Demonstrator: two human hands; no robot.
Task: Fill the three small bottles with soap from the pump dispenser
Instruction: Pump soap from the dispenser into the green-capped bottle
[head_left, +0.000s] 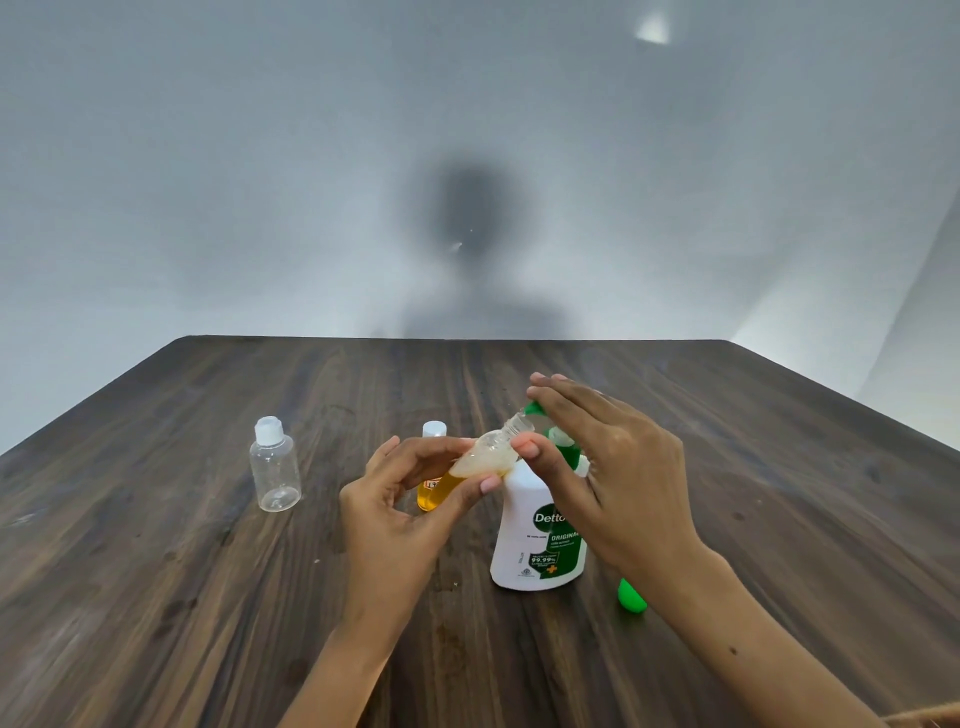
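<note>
The left hand (395, 499) is pinching a small bottle (480, 460) between thumb and fingers, tilting it so its long axis is running from lower left up to upper right, with the open threaded neck pointing at the green spout (535, 408) of the dispenser (540, 540). Amber soap is pooling in the bottle's lower end, with foam above it. The right hand (602, 462) is lying flat on the pump head, fingers straight and together, thumb touching the bottle's shoulder. The white dispenser is standing upright on the desk (156, 597), just right of the left hand, its label reading "Detto", "ORIGINAL" and "99.99%". A capped bottle (432, 470) holding amber soap is standing behind the left hand, with a small label too blurred to read. An empty capped bottle (274, 465) is standing well to the left. A green cap (631, 596) is lying beside the dispenser's base, under the right wrist.
</note>
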